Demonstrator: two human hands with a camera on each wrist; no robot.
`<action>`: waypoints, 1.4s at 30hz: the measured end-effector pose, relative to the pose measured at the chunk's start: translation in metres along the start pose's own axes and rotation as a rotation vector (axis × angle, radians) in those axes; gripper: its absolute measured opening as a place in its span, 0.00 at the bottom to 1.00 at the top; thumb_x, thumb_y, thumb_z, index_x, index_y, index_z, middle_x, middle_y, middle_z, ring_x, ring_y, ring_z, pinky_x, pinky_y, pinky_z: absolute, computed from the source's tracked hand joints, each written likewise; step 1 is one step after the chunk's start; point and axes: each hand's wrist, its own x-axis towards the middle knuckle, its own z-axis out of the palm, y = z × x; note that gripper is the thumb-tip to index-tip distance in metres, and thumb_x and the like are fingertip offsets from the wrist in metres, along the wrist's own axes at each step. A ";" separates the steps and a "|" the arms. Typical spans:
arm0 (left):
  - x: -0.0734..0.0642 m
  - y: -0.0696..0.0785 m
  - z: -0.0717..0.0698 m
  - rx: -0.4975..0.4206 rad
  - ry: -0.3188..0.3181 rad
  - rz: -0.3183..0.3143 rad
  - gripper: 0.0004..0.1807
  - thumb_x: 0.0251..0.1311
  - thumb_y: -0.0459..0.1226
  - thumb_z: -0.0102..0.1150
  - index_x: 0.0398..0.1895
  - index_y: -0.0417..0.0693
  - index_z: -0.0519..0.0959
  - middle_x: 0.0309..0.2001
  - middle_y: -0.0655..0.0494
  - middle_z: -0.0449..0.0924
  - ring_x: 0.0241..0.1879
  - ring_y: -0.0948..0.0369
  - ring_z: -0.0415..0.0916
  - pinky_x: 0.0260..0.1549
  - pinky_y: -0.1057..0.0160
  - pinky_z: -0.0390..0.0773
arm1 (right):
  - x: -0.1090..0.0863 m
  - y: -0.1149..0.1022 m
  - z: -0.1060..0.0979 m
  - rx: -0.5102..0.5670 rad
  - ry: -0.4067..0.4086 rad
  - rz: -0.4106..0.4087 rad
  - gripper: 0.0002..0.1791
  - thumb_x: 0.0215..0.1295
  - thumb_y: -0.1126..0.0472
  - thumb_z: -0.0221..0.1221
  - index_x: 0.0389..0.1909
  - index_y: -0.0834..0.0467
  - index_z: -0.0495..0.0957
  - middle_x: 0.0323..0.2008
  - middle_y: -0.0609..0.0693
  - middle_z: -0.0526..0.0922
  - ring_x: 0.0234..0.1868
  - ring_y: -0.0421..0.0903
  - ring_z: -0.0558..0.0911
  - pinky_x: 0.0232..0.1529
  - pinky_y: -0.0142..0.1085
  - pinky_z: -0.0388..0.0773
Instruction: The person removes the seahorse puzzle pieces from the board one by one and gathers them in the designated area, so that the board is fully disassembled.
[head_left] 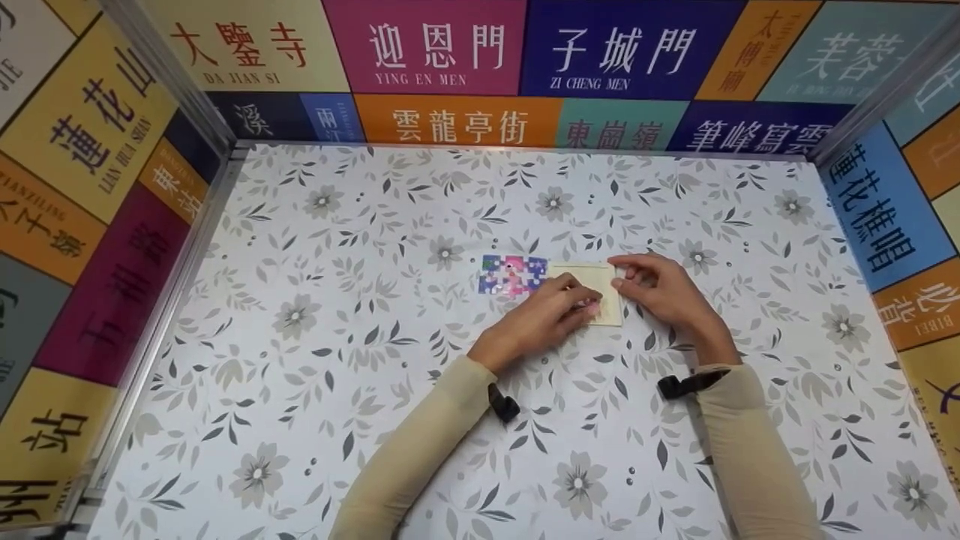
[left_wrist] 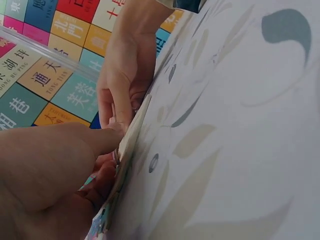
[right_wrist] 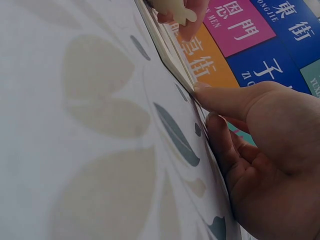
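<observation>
A jigsaw puzzle piece (right_wrist: 181,12) with a pale back and a rounded knob is pinched in my left hand (head_left: 551,311). Part of its pink face shows under the fingers in the head view. This hand is over a shallow, pale puzzle tray (head_left: 611,306) lying on the table, covering its left and middle parts. My right hand (head_left: 664,289) is at the tray's right side, thumb and index fingertips touching the edge near the far corner. Left of the tray, several joined puzzle pieces (head_left: 512,275) form a blue, purple and pink picture, partly behind the left hand.
The table (head_left: 375,442) has a white cover with grey flowers and leaves. Colourful panels (head_left: 442,56) with large printed characters stand along its back and both sides. Each sleeve carries a black wrist mount (head_left: 504,403).
</observation>
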 end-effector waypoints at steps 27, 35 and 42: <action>-0.013 -0.006 -0.033 -0.024 0.034 0.025 0.21 0.80 0.44 0.61 0.70 0.48 0.82 0.58 0.54 0.82 0.54 0.60 0.79 0.57 0.64 0.79 | 0.006 0.014 0.004 0.007 0.031 0.004 0.21 0.74 0.65 0.67 0.66 0.64 0.83 0.45 0.62 0.81 0.39 0.42 0.78 0.40 0.23 0.75; -0.033 -0.021 -0.052 0.030 0.090 0.003 0.20 0.78 0.43 0.63 0.67 0.46 0.84 0.59 0.51 0.82 0.57 0.56 0.78 0.63 0.56 0.79 | 0.006 0.019 0.006 -0.018 0.024 0.007 0.22 0.75 0.65 0.66 0.67 0.65 0.82 0.46 0.63 0.81 0.39 0.43 0.77 0.40 0.23 0.74; -0.053 -0.037 -0.063 -0.006 0.104 -0.016 0.19 0.77 0.41 0.64 0.66 0.45 0.85 0.58 0.50 0.78 0.53 0.56 0.78 0.56 0.58 0.81 | 0.010 0.038 0.004 -0.031 0.016 0.005 0.23 0.76 0.59 0.68 0.68 0.58 0.83 0.47 0.58 0.81 0.40 0.40 0.77 0.41 0.23 0.74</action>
